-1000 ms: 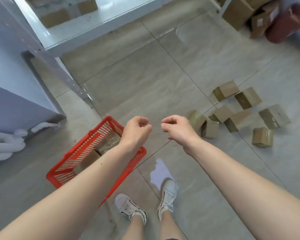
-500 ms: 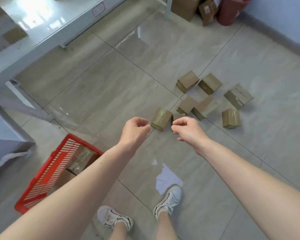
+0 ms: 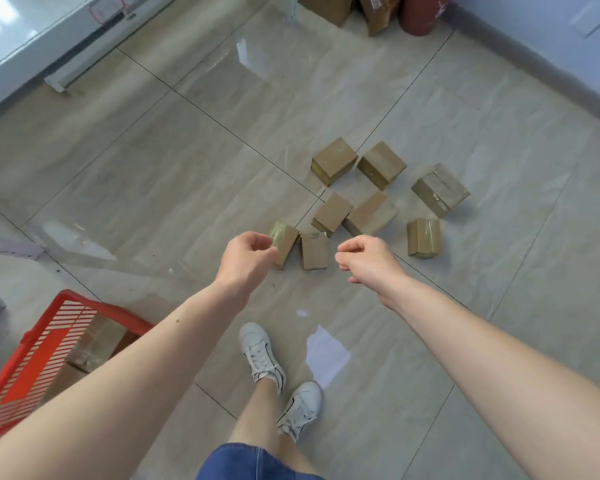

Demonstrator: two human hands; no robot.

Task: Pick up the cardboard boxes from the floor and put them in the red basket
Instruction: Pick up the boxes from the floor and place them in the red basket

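Head view: eight small cardboard boxes [image 3: 333, 161] lie loose on the tiled floor [image 3: 153, 188], ahead and right of centre, in a rough cluster. The nearest pair sit side by side, almost touching: left one [image 3: 286, 242] tilted with its top leaning right, the other [image 3: 314, 250] upright in frame, long axis pointing away from the person. Behind them two more [image 3: 332, 213] [image 3: 371, 213] touch at a corner, long axes running diagonally up-right. The far pair [image 3: 381, 164] sit just apart, both turned corner-on. Right side: a corrugated-face box [image 3: 440, 188] at an angle, and a taped one [image 3: 424, 237] standing square, apart from the rest. Open floor all round the cluster; wall skirting [image 3: 534, 64] is well off to the right and a white shelf base [image 3: 84, 53] well off to the upper left. Left hand [image 3: 245, 261] hovers in front of the left near box, fingers curled in loosely, holding nothing. Right hand [image 3: 368, 259] hovers just right of the near pair, fingers loosely curled too, thumb near forefinger, nothing in it. Red basket [image 3: 25, 358] sits at lower left, partly behind the left forearm, with boxes already inside [image 3: 97, 341]. White sneakers [image 3: 260, 355] stand between basket and cluster, beside a pale patch [image 3: 328, 355] on the tile. Bigger cartons [image 3: 326, 5] and a red cylinder [image 3: 420, 15] are stacked at the far top edge.
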